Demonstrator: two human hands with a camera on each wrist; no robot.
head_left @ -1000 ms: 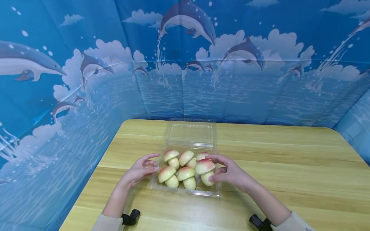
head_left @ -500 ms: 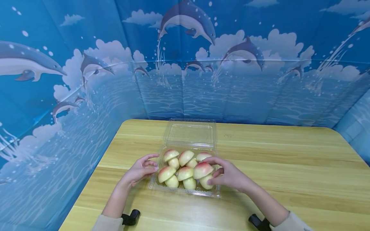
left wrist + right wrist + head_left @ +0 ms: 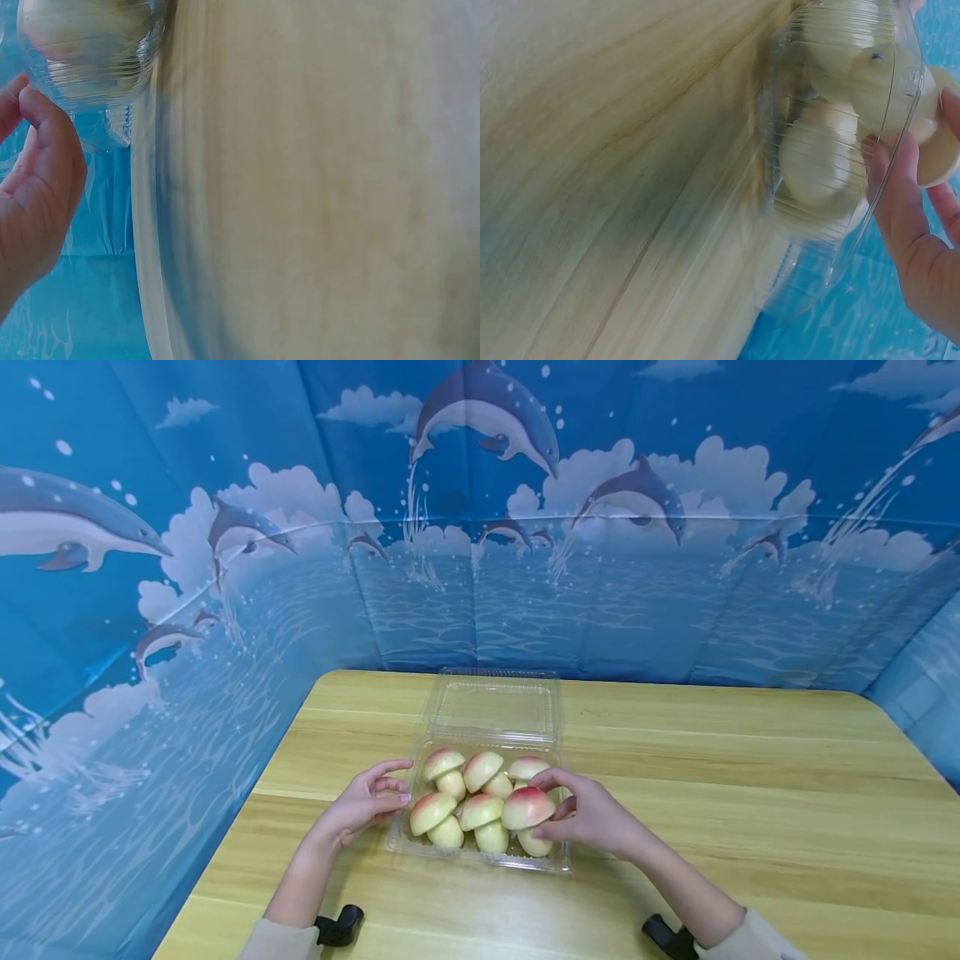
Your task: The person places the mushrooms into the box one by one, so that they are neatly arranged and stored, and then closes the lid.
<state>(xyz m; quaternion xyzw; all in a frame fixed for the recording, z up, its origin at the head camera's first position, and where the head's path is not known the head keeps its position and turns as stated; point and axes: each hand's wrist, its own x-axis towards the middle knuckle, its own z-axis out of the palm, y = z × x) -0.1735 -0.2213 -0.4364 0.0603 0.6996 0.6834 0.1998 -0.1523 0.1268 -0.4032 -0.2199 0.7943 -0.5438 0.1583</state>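
Note:
Several mushrooms with pale yellow stems and red-blushed caps stand in two rows in a clear plastic clamshell box, its lid folded back. My right hand grips the front right mushroom between thumb and fingers, low in the box's front right corner. In the right wrist view, the thumb reaches over the box rim and the held mushroom shows beside it. My left hand is at the box's left side, fingers loosely bent, fingertips at the rim. Whether they touch it, I cannot tell.
The box rests on a light wood-grain table. A blue curtain with dolphins hangs behind the table and along its left side. A black wrist mount sits on each forearm.
My right hand has moved the front right mushroom slightly left, toward me and lower into the box, beside the front middle one. My left hand and the box have stayed put.

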